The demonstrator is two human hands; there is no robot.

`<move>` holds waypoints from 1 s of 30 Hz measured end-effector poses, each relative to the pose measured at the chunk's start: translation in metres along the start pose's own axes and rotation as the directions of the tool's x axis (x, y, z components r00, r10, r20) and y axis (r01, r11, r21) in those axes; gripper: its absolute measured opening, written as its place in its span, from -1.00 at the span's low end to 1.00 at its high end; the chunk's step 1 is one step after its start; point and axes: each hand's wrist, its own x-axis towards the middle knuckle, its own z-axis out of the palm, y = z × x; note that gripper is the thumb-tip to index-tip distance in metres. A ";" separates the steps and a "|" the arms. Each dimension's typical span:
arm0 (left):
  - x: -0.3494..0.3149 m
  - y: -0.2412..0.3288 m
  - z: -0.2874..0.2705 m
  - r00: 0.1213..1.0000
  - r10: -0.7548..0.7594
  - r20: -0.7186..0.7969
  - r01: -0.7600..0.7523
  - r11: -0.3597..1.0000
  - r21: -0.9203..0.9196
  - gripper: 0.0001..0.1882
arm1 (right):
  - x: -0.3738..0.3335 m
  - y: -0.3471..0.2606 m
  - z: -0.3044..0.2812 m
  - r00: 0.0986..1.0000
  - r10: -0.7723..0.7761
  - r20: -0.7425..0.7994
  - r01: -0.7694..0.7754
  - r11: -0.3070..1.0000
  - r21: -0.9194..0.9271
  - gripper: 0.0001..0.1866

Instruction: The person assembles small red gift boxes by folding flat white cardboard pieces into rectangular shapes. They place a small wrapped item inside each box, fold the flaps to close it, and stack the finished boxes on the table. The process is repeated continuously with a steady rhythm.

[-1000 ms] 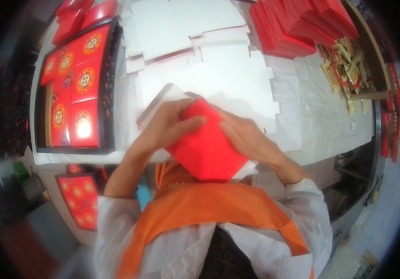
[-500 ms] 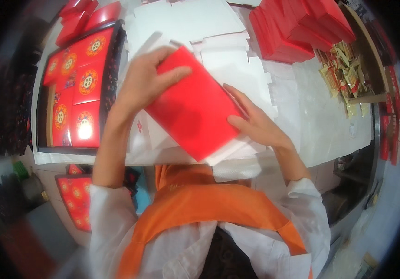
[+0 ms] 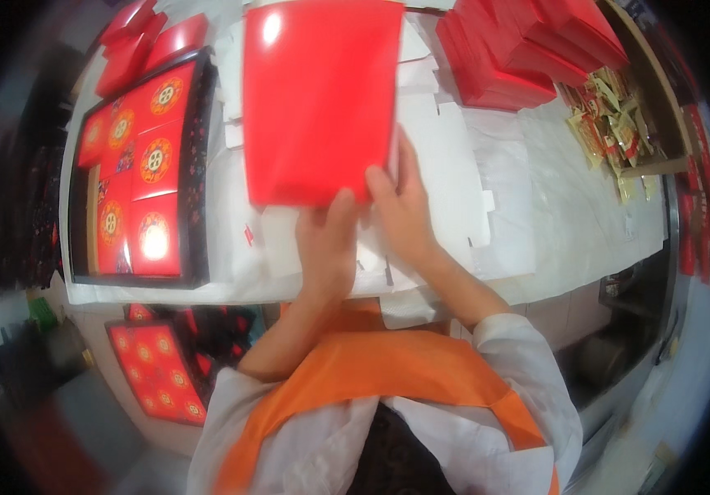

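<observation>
1. Head view: a dark tray (image 3: 196, 186) sits on the counter (image 3: 569, 247), with red boxes with round gold patterns (image 3: 155, 161) inside it.
2. The big red box (image 3: 319, 99) is to the right of the tray, held up over the flat white cards (image 3: 450, 173).
3. The left hand (image 3: 326, 247), right of the tray, holds the near edge of the big red box, with its thumb on top.
4. The right hand (image 3: 403, 210), farther right of the tray, holds the same box at its near right corner.
5. Plain red boxes (image 3: 178, 41) lie just past the tray's far end.
6. Far to the right of the tray are a red pile (image 3: 536, 49) and some gold packets (image 3: 619, 128).
7. Below the tray, lower than the counter, is a red patterned panel (image 3: 157, 367).
</observation>
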 end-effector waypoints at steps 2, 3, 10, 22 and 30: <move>0.008 0.001 0.006 0.988 -0.053 -0.148 0.043 0.997 -0.065 -0.65 | -0.008 0.000 0.003 0.991 0.018 0.135 -0.008 0.997 -0.079 -0.36; 0.010 0.003 0.009 0.987 -0.033 -0.158 0.022 0.997 -0.072 -0.64 | -0.011 0.000 0.002 0.982 0.020 0.190 -0.013 0.999 -0.040 -0.39; 0.012 -0.005 0.001 0.990 0.039 -0.134 -0.046 0.998 -0.053 -0.61 | -0.009 0.005 0.002 0.990 0.054 0.128 -0.047 0.997 -0.057 -0.45; 0.010 -0.008 -0.009 0.993 0.078 -0.089 -0.063 0.985 0.164 -0.61 | -0.008 0.012 0.002 0.998 0.040 0.043 -0.037 0.998 -0.058 -0.50; 0.004 -0.007 -0.008 0.990 0.110 -0.090 -0.075 0.943 0.325 -0.72 | -0.009 0.014 0.002 0.996 0.086 0.023 -0.083 0.993 -0.084 -0.50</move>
